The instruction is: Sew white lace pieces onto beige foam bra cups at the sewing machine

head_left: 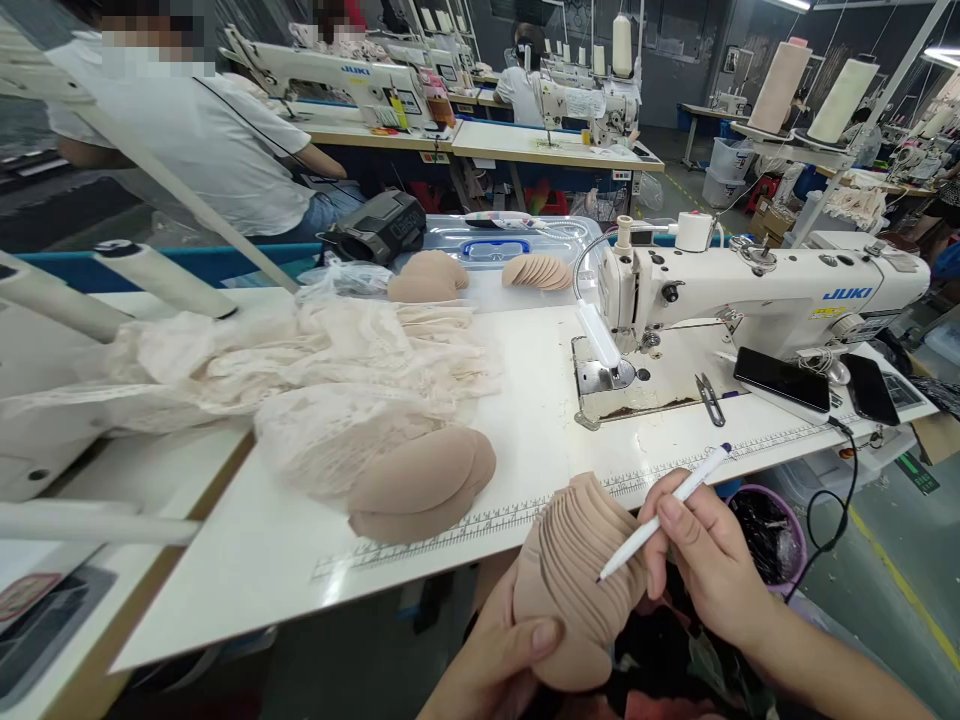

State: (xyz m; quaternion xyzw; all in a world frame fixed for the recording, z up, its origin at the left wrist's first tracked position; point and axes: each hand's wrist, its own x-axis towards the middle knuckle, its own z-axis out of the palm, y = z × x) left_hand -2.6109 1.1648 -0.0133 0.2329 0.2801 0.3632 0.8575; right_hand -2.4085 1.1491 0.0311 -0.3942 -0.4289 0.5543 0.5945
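Note:
A fanned stack of beige fabric pads [574, 570] rests in my left hand [510, 640], whose thumb presses on the lowest pad. My right hand [697, 545] grips a white marker pen [667, 515] between thumb and fingers. The pen's dark tip points down at the stack's face; whether it touches cannot be made out. Both hands are in front of the table's near edge. On the table to the left lie more beige pads [420, 480], partly beside cream lace fabric [315, 370].
A white sewing machine [757, 290] stands at the right, with thread snips [709, 400] and a phone [781, 380] near it. Further pads [536, 272] sit on a clear plastic box [502, 235] behind. A purple bin [766, 540] is below. A person in white [202, 150] sits ahead.

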